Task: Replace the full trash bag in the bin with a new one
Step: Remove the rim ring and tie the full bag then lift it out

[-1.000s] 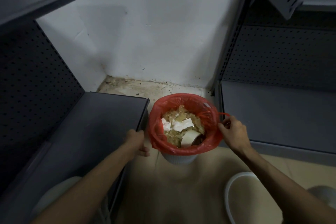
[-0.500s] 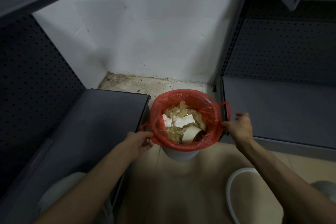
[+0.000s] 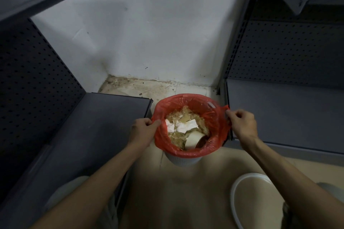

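Two hands work the red trash bag [image 3: 188, 151], one at each side of its rim. L hand [image 3: 143, 129]: fingers pinched shut on the bag's left edge. R hand [image 3: 242, 123]: fingers closed on the bag's right edge, where a handle loop sticks out. Bag sits in a white ribbed bin [image 3: 183, 160], its rim folded over the bin's top; the bin stands on the tiled floor [image 3: 176, 191] betw. two dark grey shelf units, w/ the left shelf [image 3: 89, 132] beside the L hand and the right shelf [image 3: 284, 115] behind the R hand. Bag contents: crumpled white paper [image 3: 183, 126], a paper cup [image 3: 193, 138], yellowish scraps. White wall [image 3: 158, 33] behind.
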`<state>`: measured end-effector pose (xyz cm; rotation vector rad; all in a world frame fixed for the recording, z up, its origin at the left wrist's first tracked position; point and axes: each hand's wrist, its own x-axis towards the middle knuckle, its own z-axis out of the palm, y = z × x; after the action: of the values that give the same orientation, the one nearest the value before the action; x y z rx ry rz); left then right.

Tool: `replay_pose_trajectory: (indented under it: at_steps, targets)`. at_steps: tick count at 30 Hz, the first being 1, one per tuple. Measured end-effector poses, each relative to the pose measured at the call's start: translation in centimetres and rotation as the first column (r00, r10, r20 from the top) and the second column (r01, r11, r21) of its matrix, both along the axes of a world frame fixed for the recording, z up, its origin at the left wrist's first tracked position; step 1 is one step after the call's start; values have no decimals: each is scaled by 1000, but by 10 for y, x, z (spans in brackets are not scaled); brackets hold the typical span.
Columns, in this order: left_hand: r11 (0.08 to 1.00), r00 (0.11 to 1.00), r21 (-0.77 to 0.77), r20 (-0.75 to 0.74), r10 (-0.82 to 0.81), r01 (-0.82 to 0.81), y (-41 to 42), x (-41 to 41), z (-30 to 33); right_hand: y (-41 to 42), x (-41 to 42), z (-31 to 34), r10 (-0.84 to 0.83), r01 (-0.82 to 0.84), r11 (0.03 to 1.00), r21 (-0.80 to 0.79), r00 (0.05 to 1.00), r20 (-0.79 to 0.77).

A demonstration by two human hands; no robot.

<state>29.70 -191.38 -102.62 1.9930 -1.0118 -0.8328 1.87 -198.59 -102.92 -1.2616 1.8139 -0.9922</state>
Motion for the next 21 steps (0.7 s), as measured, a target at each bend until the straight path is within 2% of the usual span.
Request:
replay_pose_trajectory:
  at_steps: [3,8,11,14,17,21]
  targets:
    - [1000,998,-11,63,-23,23,-7,-2,5,2,3,12,72,-74,996,-45,997,-37]
    - [986,994,-163,106,-16,33,-6,-6,9,11,9,18,126,-130,986,-107,991,-49]
    - [981,998,-191,47,34,-24,-4,-5,6,14,9,16,103,-100,988,-114,995,18]
    - [986,984,-90,-127,128,-140,-9,0,2,10,12,15,110,-106,993,-59,991,69]
    - [981,941,46,-278,195,-190,-23,7,3,-2,17,18,118,-119,992,46,993,25]
    - [983,962,100,-210,174,-155,-43,18,8,-20,23,23,148,-140,981,131,987,-55]
